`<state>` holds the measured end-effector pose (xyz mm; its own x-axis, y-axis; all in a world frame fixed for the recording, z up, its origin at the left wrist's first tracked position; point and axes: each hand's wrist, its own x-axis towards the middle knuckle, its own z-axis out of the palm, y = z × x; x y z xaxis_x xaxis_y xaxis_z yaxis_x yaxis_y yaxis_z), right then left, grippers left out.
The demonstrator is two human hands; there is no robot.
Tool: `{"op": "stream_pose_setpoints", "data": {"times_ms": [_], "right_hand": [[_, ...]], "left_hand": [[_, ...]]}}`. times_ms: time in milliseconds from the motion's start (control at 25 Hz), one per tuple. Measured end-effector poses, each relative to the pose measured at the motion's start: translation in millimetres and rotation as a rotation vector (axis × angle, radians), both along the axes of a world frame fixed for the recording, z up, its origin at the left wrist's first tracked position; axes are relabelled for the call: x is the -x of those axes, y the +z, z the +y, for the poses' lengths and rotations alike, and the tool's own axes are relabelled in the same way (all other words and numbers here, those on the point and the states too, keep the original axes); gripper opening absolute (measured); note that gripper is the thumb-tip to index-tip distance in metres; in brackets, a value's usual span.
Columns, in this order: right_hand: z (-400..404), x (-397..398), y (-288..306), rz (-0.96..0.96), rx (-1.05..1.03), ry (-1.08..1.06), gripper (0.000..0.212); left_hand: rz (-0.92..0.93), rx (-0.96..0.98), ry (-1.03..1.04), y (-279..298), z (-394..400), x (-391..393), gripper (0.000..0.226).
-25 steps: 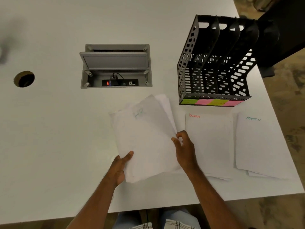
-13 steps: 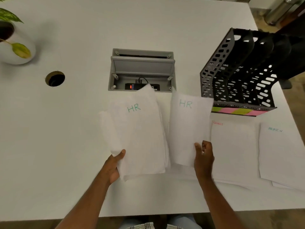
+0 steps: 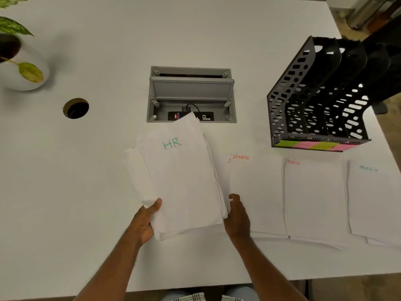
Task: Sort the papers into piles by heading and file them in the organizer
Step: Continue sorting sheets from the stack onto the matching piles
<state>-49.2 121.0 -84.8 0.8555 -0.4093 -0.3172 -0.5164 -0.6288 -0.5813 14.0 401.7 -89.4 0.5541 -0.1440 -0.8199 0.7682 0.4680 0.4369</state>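
Left hand is pinching the HR stack at its lower-left corner, above the worktop; right hand is pressing its right edge (fingers curled), SPORTS pile lying just beside; open room lying leftward

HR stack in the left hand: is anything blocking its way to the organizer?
Nothing upright does. Between the HR stack and the black organizer lie only the flat SPORTS pile and FINANCE pile on the table; the slots look empty.

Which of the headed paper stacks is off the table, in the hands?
The HR stack, green heading, gripped by the left hand. The SPORTS, FINANCE and ADMIN piles lie flat.
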Motion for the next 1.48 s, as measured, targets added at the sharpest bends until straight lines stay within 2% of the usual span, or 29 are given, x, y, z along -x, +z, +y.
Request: {"op": "stream_pose_setpoints", "data": {"times_ms": [80, 160, 320, 400, 560, 640, 760, 880, 1000, 1120, 1280, 1480], "right_hand": [[-9, -2, -4, 0.044, 0.182, 0.102, 0.061], [-17, -2, -6, 0.151, 0.355, 0.128, 0.068], [-35, 13, -14, 0.352, 0.426, 0.223, 0.071], [-39, 13, -9, 0.292, 0.373, 0.171, 0.065], [-25, -12, 23, -0.193, -0.158, -0.219, 0.032], [-12, -25, 42, -0.326, -0.294, -0.246, 0.024], [4, -34, 54, -0.310, -0.280, -0.278, 0.019], [6, -36, 52, -0.239, -0.259, -0.312, 0.026], [3, -41, 50, -0.148, -0.272, -0.292, 0.018], [1, -45, 51, -0.107, -0.225, -0.277, 0.019], [2, -46, 54, -0.151, -0.146, -0.246, 0.024], [5, -45, 58, -0.288, -0.081, -0.240, 0.011]], "left_hand": [[0.015, -0.017, -0.013, -3, -3, 2, 0.035], [0.031, -0.033, -0.023, -6, -7, 3, 0.030], [0.019, -0.066, -0.054, -8, -11, 4, 0.036], [0.004, -0.090, -0.081, -10, -12, 3, 0.041], [-0.035, -0.105, -0.132, -11, -14, 4, 0.039], [-0.038, -0.094, -0.135, -13, -14, 6, 0.035], [-0.048, -0.084, -0.129, -14, -15, 10, 0.040], [-0.053, -0.067, -0.138, -14, -13, 13, 0.047], [-0.058, -0.069, -0.145, -15, -10, 16, 0.045], [-0.057, -0.057, -0.132, -17, -7, 21, 0.045], [-0.042, -0.041, -0.121, -17, -4, 24, 0.049], [-0.071, -0.054, -0.104, -17, -3, 22, 0.049]]}}
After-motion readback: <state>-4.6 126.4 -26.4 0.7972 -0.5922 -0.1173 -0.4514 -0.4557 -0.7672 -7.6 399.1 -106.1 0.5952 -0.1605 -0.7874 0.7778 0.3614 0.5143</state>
